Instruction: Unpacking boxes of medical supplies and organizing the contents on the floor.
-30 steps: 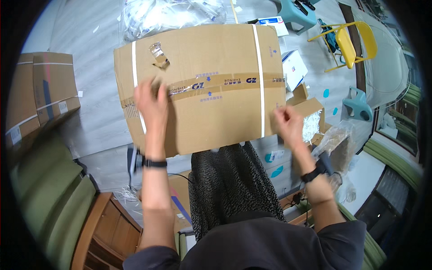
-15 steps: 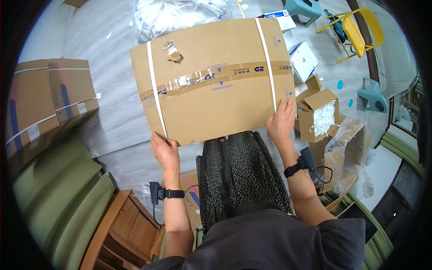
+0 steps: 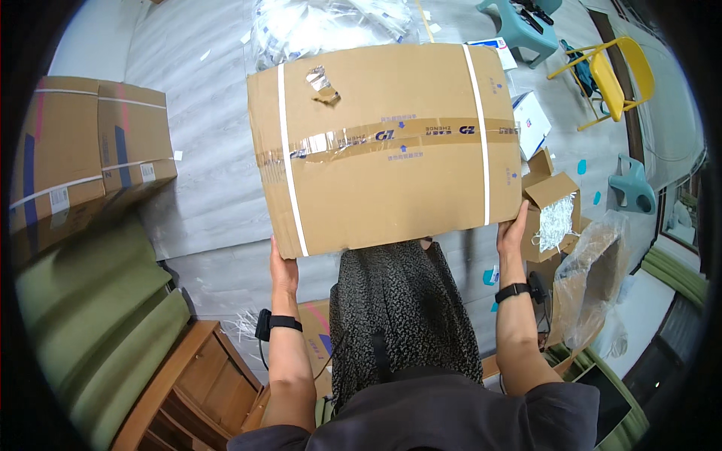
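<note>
A large flat cardboard box [image 3: 383, 184] is held up in front of me. Two white straps run across it, and printed brown tape bands its middle. Near its far left corner the surface has a torn patch [image 3: 323, 86]. My left hand [image 3: 283, 264] grips the near left corner, with the fingers partly hidden behind the cardboard. At the near right corner, my right hand [image 3: 512, 229] holds the box from the side, its fingers reaching up along the edge. What lies under the box cannot be seen.
Strapped cartons [image 3: 98, 143] stand at the left. Clear plastic bags [image 3: 331, 26] lie beyond the box. An open carton of shredded white paper [image 3: 555, 223] sits to the right, near plastic wrap [image 3: 594, 278]. A yellow chair [image 3: 606, 81] and teal stools [image 3: 519, 34] stand at the far right.
The box has shifted right and a little toward me. My right hand has moved from its top face to the corner's side, and my left hand has slid lower round its corner.
</note>
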`<state>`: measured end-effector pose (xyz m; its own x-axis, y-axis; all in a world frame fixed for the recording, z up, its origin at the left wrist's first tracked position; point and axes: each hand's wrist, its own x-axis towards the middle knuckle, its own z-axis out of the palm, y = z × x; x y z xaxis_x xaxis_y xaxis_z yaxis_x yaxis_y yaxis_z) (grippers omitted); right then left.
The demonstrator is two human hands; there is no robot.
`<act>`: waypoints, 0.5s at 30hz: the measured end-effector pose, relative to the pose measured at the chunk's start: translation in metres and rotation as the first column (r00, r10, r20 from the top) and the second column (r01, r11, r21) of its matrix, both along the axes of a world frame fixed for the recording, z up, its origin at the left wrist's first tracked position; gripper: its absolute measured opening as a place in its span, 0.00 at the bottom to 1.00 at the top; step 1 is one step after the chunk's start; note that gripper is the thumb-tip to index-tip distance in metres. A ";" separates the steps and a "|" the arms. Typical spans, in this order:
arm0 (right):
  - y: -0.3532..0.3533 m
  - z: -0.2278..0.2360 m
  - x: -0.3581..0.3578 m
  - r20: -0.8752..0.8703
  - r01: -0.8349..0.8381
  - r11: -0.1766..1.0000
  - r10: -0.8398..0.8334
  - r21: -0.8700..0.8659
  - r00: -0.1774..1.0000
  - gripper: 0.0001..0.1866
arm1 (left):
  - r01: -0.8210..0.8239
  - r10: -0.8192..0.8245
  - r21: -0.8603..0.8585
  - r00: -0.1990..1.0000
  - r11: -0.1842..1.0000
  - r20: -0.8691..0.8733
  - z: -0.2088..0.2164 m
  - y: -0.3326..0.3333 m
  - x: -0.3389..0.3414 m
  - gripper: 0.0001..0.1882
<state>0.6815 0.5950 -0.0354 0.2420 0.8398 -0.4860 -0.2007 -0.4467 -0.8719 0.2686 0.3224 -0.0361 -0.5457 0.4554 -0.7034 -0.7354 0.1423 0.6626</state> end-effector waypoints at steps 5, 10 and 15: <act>0.012 0.000 -0.016 -0.077 0.187 0.981 -0.183 0.045 0.980 0.22 | -0.190 0.190 -0.003 0.980 0.982 -0.059 -0.002 0.018 0.022 0.33; -0.027 0.003 -0.020 -0.062 0.160 0.983 -0.154 0.090 0.986 0.19 | -0.249 0.261 0.083 0.946 0.965 -0.192 -0.004 0.010 0.026 0.36; -0.065 0.013 -0.009 -0.034 0.242 0.969 -0.241 0.048 0.970 0.20 | -0.174 0.170 0.016 0.938 0.985 -0.301 0.008 -0.012 0.041 0.38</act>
<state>0.6724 0.5304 -0.0222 0.4277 0.7821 -0.4532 -0.3219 -0.3367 -0.8849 0.3096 0.3102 -0.0281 -0.8014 0.3290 -0.4995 -0.5167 0.0397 0.8552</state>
